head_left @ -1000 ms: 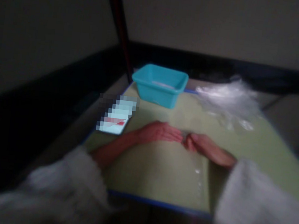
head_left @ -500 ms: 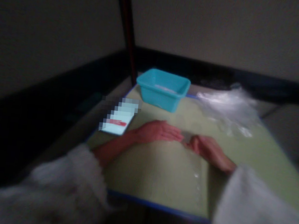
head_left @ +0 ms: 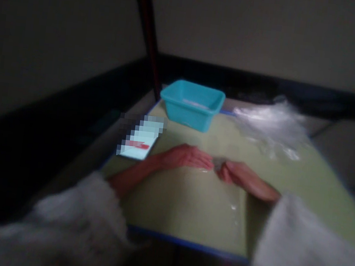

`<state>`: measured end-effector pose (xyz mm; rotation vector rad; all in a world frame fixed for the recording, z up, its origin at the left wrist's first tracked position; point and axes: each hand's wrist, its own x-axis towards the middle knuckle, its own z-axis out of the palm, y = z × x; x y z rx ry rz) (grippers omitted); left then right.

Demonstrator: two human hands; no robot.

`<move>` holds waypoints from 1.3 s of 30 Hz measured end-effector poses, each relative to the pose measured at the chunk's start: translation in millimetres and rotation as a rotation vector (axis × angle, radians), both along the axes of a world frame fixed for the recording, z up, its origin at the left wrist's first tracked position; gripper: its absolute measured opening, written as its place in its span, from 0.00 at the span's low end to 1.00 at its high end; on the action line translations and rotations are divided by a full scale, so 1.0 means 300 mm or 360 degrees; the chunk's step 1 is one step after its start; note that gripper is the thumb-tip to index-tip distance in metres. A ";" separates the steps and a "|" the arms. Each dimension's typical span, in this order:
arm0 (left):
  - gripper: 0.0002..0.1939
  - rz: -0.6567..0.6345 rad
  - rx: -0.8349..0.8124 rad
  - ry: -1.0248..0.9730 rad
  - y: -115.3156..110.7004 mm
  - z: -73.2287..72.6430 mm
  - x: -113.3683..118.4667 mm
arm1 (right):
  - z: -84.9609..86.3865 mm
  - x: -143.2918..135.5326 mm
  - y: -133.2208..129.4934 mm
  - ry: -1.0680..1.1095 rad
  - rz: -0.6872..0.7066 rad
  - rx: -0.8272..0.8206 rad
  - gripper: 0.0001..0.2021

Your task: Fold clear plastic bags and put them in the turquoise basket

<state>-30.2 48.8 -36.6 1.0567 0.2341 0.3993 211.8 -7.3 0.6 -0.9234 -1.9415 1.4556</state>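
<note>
A thin clear plastic sheet [head_left: 235, 207] lies on the pale green table in front of me, seen mainly by its glints and its right edge. My left hand [head_left: 190, 156] rests flat across its far side, fingers stretched out to the right. Just beyond those fingertips, my right hand [head_left: 233, 173] has its fingers bent down and closed at the far right corner of the sheet. Blur and dim light hide the exact contact under the right fingers.
A turquoise plastic basket [head_left: 187, 115] stands at the back left, with something pale inside. To the left lies a phone [head_left: 137, 145] with a lit screen, partly pixelated. Crumpled clear plastic [head_left: 271, 122] is heaped at the back right. The table's blue edge [head_left: 184, 241] runs nearest me.
My right hand has moved slightly left and turned its fingers down toward the sheet. My left hand has stayed nearly in place, its fingers tilted a little more downward.
</note>
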 end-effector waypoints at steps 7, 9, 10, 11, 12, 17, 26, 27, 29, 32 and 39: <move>0.26 -0.0023 -0.0115 -0.0170 -0.035 0.058 0.000 | -0.001 0.002 -0.016 0.0249 -0.0077 0.0001 0.25; 0.26 -0.0072 -0.0083 -0.0110 -0.036 0.052 0.002 | -0.001 0.003 -0.016 0.0313 -0.0100 0.0037 0.25; 0.27 -0.0097 -0.0064 -0.0075 -0.035 0.046 0.003 | -0.001 0.003 -0.015 0.0309 -0.0105 0.0052 0.25; 0.27 -0.0113 -0.0050 -0.0047 -0.034 0.038 0.005 | 0.000 0.002 -0.013 0.0277 -0.0104 0.0064 0.25; 0.27 -0.0112 -0.0046 -0.0032 -0.034 0.031 0.006 | 0.001 0.002 -0.010 0.0220 -0.0093 0.0073 0.25; 0.27 -0.0037 -0.0136 -0.0056 -0.035 0.017 0.009 | 0.004 -0.003 0.004 -0.0037 -0.0020 0.0068 0.26; 0.26 -0.0015 -0.0252 -0.0171 -0.039 0.058 0.003 | -0.044 0.006 0.024 0.0709 -0.0195 -0.0162 0.23; 0.26 0.0026 -0.0251 -0.0193 -0.043 0.072 0.001 | -0.046 0.007 0.026 0.0793 -0.0236 -0.0146 0.22; 0.26 0.0095 -0.0247 -0.0229 -0.050 0.095 -0.004 | -0.042 0.009 0.026 0.0829 -0.0272 -0.0112 0.23; 0.26 0.0057 -0.0248 -0.0208 -0.054 0.095 -0.001 | -0.025 0.004 0.011 0.0529 -0.0152 -0.0058 0.23; 0.27 -0.0015 -0.0333 -0.0045 -0.042 0.023 0.017 | -0.002 -0.005 -0.007 -0.0046 0.0109 0.0226 0.23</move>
